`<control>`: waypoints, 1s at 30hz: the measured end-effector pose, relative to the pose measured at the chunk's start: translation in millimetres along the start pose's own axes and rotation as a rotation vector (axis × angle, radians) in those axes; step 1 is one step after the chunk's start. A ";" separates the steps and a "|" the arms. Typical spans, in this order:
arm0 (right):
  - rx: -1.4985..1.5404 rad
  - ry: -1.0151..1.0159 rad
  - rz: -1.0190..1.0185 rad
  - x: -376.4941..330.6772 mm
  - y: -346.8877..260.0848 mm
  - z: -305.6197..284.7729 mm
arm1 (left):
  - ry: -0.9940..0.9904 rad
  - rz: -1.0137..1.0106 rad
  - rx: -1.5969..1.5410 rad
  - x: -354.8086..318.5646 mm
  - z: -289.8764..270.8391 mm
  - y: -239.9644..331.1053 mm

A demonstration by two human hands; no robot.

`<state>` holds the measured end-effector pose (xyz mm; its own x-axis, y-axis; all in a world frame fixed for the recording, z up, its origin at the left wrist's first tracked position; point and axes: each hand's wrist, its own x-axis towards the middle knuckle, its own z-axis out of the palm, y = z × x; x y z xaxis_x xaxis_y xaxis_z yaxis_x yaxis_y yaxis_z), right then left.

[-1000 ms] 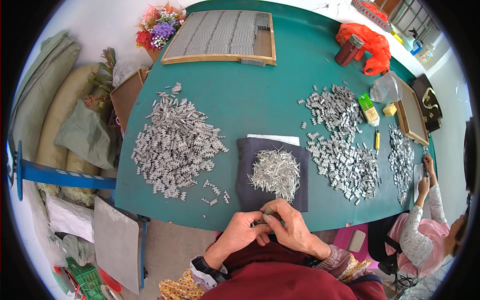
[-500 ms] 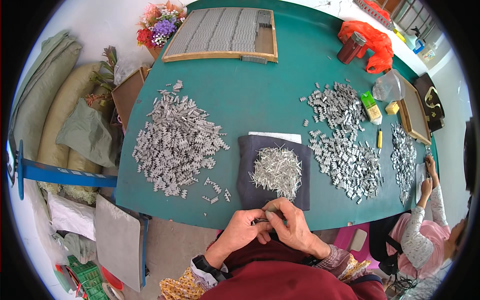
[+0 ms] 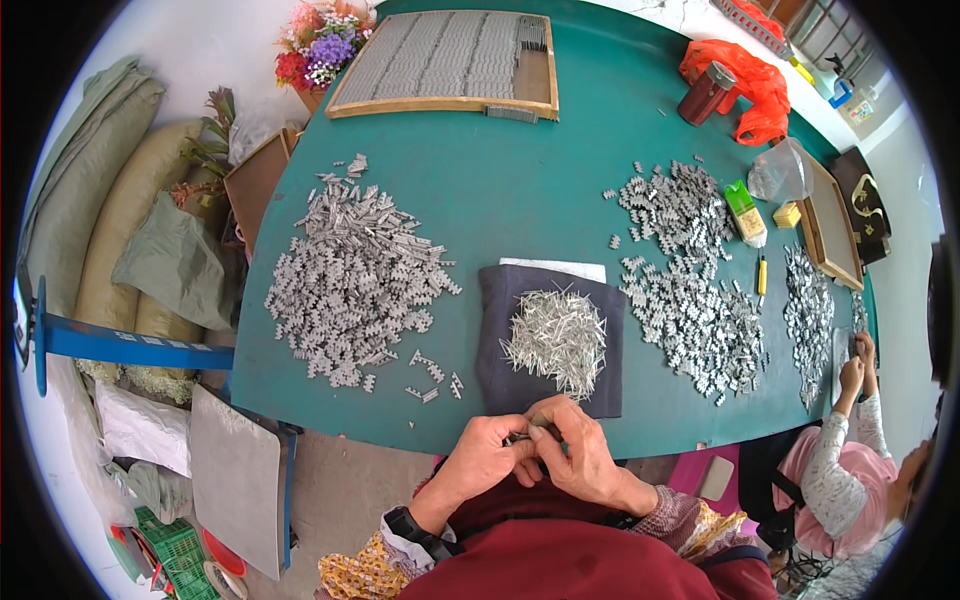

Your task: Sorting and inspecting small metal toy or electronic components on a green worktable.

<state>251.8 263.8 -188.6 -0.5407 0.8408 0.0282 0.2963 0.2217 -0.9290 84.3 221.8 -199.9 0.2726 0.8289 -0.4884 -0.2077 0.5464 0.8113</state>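
My left hand and my right hand meet at the near edge of the green table, fingers pinched together on a small grey metal piece. Just beyond them lies a dark cloth with a heap of thin metal pins on it. A large pile of grey notched metal pieces lies to the left, and another pile to the right.
A wooden tray filled with rows of parts sits at the far side, flowers beside it. An orange bag and a dark cup are far right. Another person works at the right edge. Sacks lie left.
My hands stay together at the table edge, with only slight finger movement on the small piece. The piles are unchanged.
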 end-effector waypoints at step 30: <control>-0.564 -0.193 -0.425 -9.0 -21.0 -31.4 | -0.111 0.057 -0.001 -13.4 3.2 15.5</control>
<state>275.2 267.0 -157.8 -0.8127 0.5354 0.2299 0.3627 0.7737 -0.5196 80.4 218.8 -179.8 0.3625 0.8401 -0.4035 -0.2264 0.4993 0.8363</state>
